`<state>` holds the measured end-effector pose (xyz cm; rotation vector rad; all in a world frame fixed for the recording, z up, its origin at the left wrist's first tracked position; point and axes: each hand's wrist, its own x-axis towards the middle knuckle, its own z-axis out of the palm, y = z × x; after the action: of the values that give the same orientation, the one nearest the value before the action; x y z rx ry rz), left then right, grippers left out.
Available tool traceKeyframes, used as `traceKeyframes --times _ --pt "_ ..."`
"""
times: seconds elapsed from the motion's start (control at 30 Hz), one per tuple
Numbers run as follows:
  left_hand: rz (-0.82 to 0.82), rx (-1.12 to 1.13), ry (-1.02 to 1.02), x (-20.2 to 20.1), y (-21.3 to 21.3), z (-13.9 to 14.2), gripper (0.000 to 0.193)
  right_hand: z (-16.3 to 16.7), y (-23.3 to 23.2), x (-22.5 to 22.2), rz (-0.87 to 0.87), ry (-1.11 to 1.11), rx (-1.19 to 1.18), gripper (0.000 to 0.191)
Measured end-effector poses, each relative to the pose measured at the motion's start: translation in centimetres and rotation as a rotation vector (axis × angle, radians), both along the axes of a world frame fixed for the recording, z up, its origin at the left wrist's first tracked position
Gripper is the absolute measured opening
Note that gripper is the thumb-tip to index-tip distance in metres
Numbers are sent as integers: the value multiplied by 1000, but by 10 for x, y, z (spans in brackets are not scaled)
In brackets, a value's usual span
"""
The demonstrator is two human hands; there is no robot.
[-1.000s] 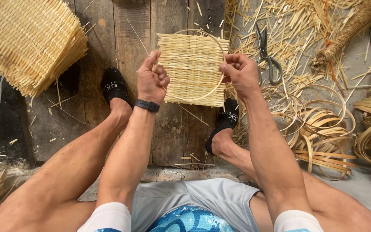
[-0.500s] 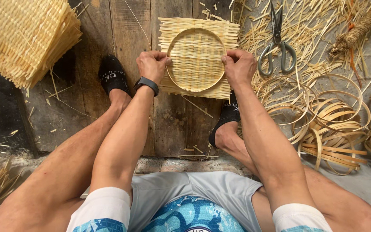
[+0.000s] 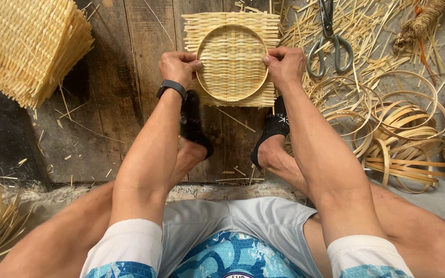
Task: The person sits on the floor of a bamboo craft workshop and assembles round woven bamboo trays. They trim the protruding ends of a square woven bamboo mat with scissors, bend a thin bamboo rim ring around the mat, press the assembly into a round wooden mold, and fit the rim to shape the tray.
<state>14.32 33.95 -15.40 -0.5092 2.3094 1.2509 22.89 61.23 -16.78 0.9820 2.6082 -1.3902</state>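
While both hands are pressing a hoop down onto a square woven mat, the whole piece is lying flat on the plank floor, just beyond the person's two black-socked feet. The left hand is curling its fingers against the hoop's left edge, thumb tip touching the rim; the right hand is doing the same on the right edge. Both are closed around the rim and the mat's margin, though how far the fingers are reaching under the mat I cannot tell.

Uneven pressure looks like the main risk: if one hand is pushing harder, the hoop is likely to slide off centre or tip up on the other side. The mat's loose strip ends are sticking out past the hoop, and bending them too sharply could be cracking them. Scissors are lying open just beside the right hand, near enough to be knocked. Spare rings and offcuts are crowding the right, and a stack of mats is sitting well apart on the left.
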Motion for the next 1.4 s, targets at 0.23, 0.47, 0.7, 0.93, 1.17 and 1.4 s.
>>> traceKeyframes --times 0.23,0.47,0.7,0.93,1.17,1.4 --pt "-19 -2 1 -21 -21 11 17 15 -17 -25 52 1 7 18" --pt "-51 -132 22 -18 -23 -1 15 15 -20 -22 47 -9 -68 20" --pt "-104 -141 -53 -25 -7 28 15 28 5 -31 151 -48 -60 21" --pt "-602 -278 825 -98 36 21 21 54 -70 -66 855 243 423 105" --pt "-558 82 633 -193 63 -27 22 -8 -107 -139 1109 189 1258 87" --pt "-560 55 619 -194 67 -27 24 17 -96 -148 1075 253 615 81"
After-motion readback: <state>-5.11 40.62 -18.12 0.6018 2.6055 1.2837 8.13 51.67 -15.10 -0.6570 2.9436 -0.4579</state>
